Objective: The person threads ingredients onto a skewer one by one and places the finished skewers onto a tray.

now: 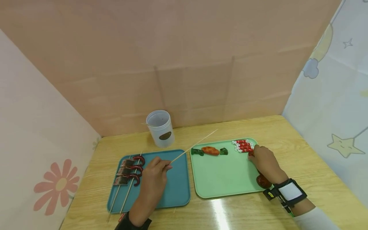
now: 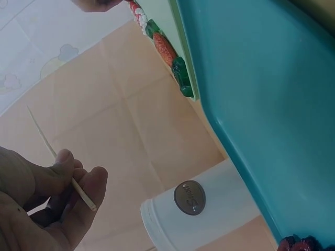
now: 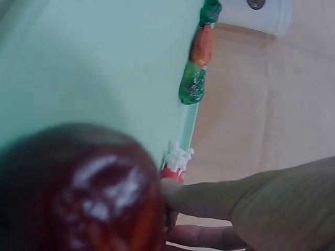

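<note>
My left hand [image 1: 155, 174] pinches a thin wooden skewer [image 1: 198, 142] between thumb and fingers, above the blue tray [image 1: 179, 191]. The bare skewer slants up and right, past the back left corner of the green tray [image 1: 218, 179]. At that tray's right edge, my right hand [image 1: 265, 163] has its thumb and fingers round a dark red glossy piece [image 1: 251, 153], mostly hidden by them. A round dark red piece [image 1: 263, 181] lies below that hand and fills the near corner of the right wrist view. Several red pieces with white ends [image 1: 243, 146] lie by the right fingertips.
Two loaded skewers lie on the blue tray, one with grey-pink chunks [image 1: 123, 172], one with curled dark red pieces [image 1: 138, 168]. Behind stands a white cup [image 1: 162, 131] with a skewer across its rim. An orange piece [image 1: 210, 150] sits between green ones on the green tray.
</note>
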